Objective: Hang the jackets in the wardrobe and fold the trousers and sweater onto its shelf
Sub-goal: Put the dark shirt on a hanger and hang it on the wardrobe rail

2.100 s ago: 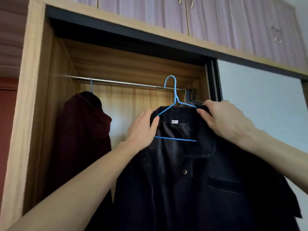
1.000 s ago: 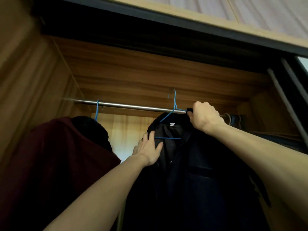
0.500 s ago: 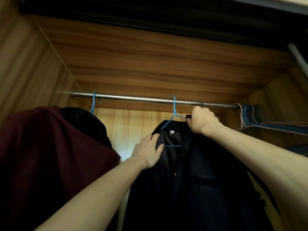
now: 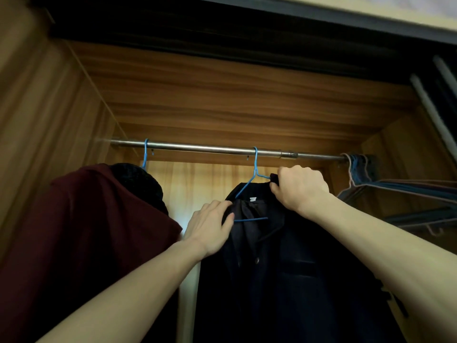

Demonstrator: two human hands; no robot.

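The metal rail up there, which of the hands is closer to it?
Right. The right hand grips the dark jacket's shoulder just under the metal rail, beside the blue hanger. The left hand holds the collar, lower down.

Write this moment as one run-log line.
step: hanging dark jacket | blue hanger hooked on rail | left hand holds collar | right hand grips shoulder
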